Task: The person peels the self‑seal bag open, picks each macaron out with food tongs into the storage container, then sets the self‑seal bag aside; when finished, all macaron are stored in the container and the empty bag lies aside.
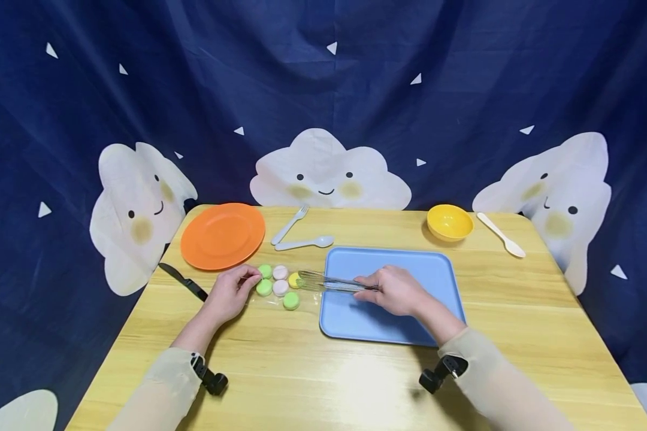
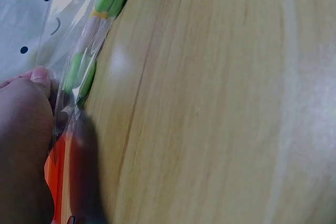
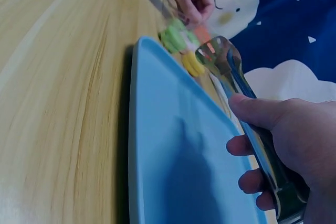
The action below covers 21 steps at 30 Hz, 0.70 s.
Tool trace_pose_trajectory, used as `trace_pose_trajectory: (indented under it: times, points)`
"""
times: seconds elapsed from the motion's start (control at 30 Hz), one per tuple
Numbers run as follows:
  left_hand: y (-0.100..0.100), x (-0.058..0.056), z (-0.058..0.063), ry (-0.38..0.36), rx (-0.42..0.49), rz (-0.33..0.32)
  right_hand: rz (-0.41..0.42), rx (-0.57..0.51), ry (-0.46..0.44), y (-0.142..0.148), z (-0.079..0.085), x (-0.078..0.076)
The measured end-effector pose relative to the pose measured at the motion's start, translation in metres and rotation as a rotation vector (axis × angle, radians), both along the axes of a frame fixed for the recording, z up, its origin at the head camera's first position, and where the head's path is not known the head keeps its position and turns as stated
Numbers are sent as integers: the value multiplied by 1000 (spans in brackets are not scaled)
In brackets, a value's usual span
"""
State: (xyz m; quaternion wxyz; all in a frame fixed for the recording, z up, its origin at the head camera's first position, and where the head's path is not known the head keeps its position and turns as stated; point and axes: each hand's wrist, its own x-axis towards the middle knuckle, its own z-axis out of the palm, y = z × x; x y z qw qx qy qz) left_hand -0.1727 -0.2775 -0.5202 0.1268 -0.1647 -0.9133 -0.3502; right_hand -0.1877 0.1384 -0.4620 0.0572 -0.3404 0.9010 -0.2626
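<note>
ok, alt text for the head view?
Right hand, above a blue tray, holds metal tongs with tips by a yellow macaron among pale ones and green ones; left hand pinches their clear packaging. Around them on a wooden table: orange plate, black knife, white fork, white spoon, yellow bowl, another spoon.

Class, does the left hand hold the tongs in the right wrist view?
No, the tongs are gripped by the right hand alone.
</note>
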Motion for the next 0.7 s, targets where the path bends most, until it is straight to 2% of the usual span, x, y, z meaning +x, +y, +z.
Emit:
trace_pose_trajectory:
  times: [0.33,0.7]
  points:
    - [0,-1,0,7,-2,1,8,19,61,-7,-2,-5]
    - [-1,0,-1,1,-9,4,1,97,35,-18,-4,-12]
